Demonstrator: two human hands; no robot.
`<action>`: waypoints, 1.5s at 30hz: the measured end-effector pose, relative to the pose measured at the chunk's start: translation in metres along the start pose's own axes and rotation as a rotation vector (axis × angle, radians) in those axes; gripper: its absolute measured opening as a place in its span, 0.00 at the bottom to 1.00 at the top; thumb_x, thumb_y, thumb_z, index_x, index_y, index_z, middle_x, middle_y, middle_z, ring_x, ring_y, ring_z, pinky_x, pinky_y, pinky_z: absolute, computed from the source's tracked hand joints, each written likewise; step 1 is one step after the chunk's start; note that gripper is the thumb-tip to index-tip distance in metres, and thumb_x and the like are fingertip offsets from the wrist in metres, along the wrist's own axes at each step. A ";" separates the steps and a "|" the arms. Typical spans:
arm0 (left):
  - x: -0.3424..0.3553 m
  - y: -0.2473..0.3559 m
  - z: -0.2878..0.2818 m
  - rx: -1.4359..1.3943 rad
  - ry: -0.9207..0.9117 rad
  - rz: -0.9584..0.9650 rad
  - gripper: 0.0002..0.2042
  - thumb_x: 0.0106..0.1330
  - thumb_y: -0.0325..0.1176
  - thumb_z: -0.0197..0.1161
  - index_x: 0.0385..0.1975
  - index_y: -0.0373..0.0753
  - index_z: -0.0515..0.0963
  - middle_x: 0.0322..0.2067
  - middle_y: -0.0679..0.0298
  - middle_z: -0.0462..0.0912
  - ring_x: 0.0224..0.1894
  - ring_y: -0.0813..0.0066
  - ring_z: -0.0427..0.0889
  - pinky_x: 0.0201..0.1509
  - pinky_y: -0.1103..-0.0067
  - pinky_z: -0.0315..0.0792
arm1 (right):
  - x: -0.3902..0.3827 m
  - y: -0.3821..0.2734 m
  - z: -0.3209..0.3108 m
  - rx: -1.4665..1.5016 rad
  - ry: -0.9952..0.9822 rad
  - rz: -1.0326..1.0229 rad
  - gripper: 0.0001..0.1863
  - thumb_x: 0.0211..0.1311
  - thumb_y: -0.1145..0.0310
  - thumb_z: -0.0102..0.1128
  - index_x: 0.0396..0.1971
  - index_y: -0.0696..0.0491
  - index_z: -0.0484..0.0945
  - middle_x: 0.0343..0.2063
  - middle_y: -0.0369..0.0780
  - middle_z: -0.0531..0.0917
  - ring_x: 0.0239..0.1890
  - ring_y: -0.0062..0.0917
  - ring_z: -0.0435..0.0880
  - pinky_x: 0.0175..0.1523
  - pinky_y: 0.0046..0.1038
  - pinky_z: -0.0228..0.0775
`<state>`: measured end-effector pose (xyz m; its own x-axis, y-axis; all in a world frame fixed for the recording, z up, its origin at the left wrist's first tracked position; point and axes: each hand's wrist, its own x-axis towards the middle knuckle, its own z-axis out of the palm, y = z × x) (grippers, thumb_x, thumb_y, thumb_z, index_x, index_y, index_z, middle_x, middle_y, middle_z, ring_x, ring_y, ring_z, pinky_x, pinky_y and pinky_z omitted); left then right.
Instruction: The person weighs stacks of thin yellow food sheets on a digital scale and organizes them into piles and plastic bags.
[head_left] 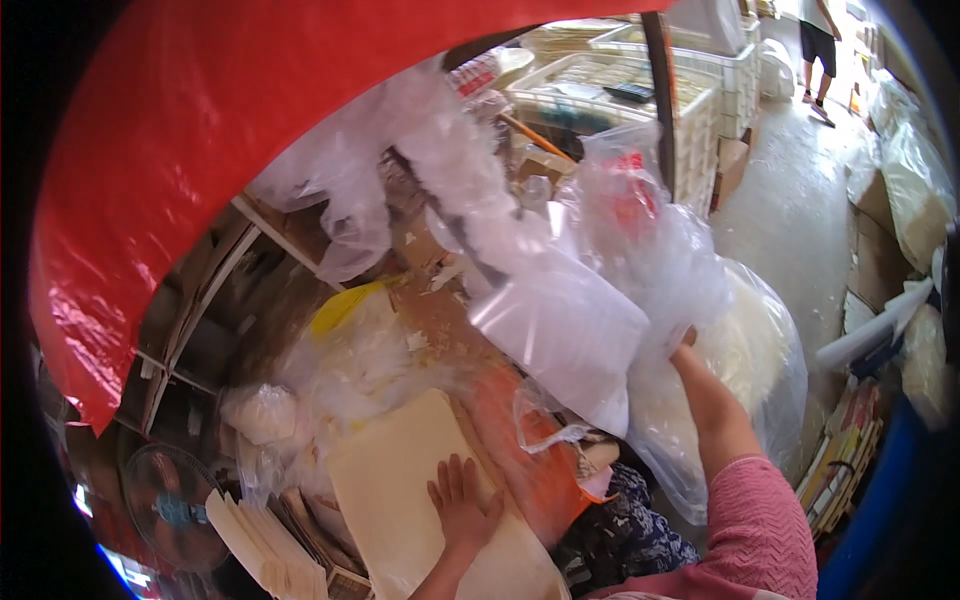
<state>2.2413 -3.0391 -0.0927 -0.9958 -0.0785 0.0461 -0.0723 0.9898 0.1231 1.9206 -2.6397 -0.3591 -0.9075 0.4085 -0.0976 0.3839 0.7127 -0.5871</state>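
Observation:
My left hand (466, 508) lies flat, fingers spread, on a pale cream board-like sheet or stack of sheets (395, 475) in front of me. To the right, my right arm reaches away from me, and my right hand (686, 342) is closed on a crumpled clear plastic bag (655, 270) with red printing; the plastic covers most of its fingers. Beside that hand, a shiny translucent plastic sheet (565, 325) hangs to the left. A big clear bag (745, 340) with cream-coloured contents stands behind and under the right forearm.
Red plastic (230, 90) hangs across the upper left. A fan (172, 510) and a stack of cream boards (262, 545) are at the lower left. White crates (690, 125) stand at the back, beside an aisle (780, 190) where a person (818, 50) stands. Bundled cardboard (845, 455) leans at the right.

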 end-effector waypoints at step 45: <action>-0.013 -0.010 0.004 -0.084 0.116 -0.043 0.34 0.64 0.59 0.43 0.66 0.46 0.53 0.68 0.61 0.47 0.71 0.62 0.43 0.70 0.58 0.36 | -0.538 -0.325 -0.435 0.912 -2.478 -0.339 0.45 0.59 0.40 0.46 0.58 0.71 0.58 0.54 0.56 0.70 0.57 0.42 0.70 0.65 0.38 0.55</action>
<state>2.2549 -3.0471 -0.0987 -0.9786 -0.1386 0.1522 -0.1051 0.9721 0.2099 2.3585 -2.8430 0.2337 0.2915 -0.9406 0.1739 0.7149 0.0934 -0.6930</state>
